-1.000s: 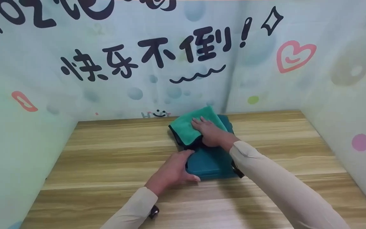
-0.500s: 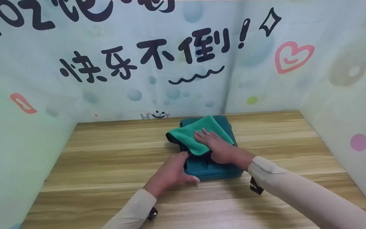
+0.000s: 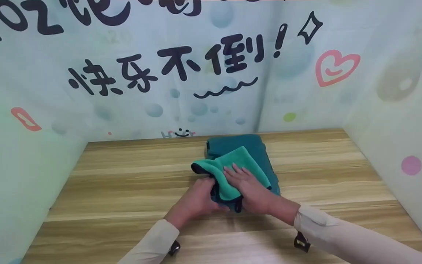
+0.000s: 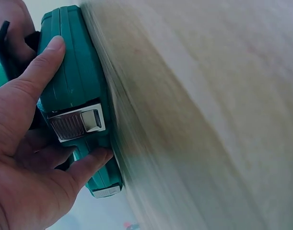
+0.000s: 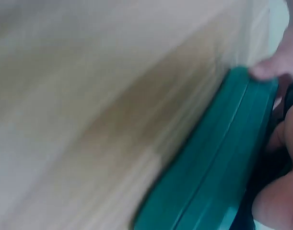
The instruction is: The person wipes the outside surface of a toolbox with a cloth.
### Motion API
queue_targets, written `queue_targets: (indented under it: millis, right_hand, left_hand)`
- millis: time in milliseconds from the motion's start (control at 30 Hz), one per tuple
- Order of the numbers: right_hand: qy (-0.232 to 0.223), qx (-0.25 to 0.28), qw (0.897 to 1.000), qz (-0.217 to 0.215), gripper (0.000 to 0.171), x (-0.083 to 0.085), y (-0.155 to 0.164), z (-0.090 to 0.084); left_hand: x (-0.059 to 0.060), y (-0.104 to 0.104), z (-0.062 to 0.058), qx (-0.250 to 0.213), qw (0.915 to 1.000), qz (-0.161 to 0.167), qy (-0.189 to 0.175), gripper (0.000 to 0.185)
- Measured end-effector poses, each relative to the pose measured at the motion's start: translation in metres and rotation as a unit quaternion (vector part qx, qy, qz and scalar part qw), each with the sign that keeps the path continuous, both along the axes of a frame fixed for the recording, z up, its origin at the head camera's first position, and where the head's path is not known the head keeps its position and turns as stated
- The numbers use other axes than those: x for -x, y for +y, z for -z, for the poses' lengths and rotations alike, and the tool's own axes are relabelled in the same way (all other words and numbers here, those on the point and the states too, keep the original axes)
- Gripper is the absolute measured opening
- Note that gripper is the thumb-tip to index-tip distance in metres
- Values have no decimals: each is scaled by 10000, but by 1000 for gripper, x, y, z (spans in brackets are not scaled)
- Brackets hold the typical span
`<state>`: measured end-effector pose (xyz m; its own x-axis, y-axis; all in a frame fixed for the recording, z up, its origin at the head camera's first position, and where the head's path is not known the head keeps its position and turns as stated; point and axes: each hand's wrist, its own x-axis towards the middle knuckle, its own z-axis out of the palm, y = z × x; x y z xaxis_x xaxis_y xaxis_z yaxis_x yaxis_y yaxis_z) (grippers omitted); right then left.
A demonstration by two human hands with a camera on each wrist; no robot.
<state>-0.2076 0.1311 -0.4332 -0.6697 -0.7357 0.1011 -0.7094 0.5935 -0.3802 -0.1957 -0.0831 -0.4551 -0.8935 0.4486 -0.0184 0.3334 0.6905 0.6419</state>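
With twelve o'clock taken as straight away from the person, a pink outline (image 3: 26, 119) is seen on the wall (image 3: 9, 176) at the far left, and the wood-grained bench (image 3: 130, 176) is spread rightward from it. A pale left sleeve (image 3: 152, 240) is angled towards one o'clock. By the left grip (image 3: 194, 198), the near left corner of a teal case (image 3: 234, 142) is held: the thumb is set against the near end, the fingers are bent at the side, and a metal latch (image 4: 74, 124) is framed between them in the left wrist view.

The case is laid flat on the bench, its long axis pointed from about half past eleven to half past five. Its nearer part is covered by a green cloth (image 3: 244, 158) edged in black, one corner of which is carried past the case's side between nine and ten o'clock. Whether the cloth is touched by the left grip cannot be told.

The cloth is lain on directly by the right grip (image 3: 249, 187), the nearer of the two: it is spread flat, fingers extended towards ten o'clock, with nothing pinched. From it, the left grip is placed at nine. The right sleeve (image 3: 346, 231) is brought in from four o'clock.
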Motion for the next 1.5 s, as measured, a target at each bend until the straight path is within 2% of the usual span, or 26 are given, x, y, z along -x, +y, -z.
queue_targets:
  millis: [67, 200, 267, 533, 733, 900, 1033, 1100, 1267, 1500]
  right_hand:
    - [40, 70, 9997, 223, 75, -9, -7, 1]
    - [58, 164, 9977, 657, 73, -22, -21, 4]
    - [100, 185, 9967, 780, 71, -26, -26, 5]
    - [255, -19, 9959, 867, 76, -28, -27, 8]
    - [519, -204, 9971, 512, 85, -23, -17, 10]
    - [597, -112, 9981, -93, 89, -13, 5, 13]
    - [355, 131, 9980, -498, 93, -2, 24, 13]
    - [159, 231, 9978, -600, 95, 3, 32, 12]
    - [-174, 309, 9976, -598, 89, 18, 46, 8]
    - [-174, 395, 9987, -266, 84, 50, 57, 4]
  left_hand:
    - [1, 0, 1, -95, 9998, 40, 160, 94]
    - [2, 0, 4, -122, 9969, 156, 761, 70]
    - [3, 0, 4, -98, 9953, 183, 945, 59]
    - [3, 0, 3, -103, 9952, 208, 955, 57]
    - [1, 0, 0, 106, 9952, 115, 965, 56]
    - [2, 2, -1, 258, 9973, 79, 689, 51]
    - [1, 3, -1, 227, 9990, 5, 394, 60]
    - [0, 3, -2, 218, 9994, -57, 262, 70]
    - [-3, 3, -4, 337, 9991, -233, -89, 95]
    - [-4, 2, -4, 485, 9980, -329, -251, 98]
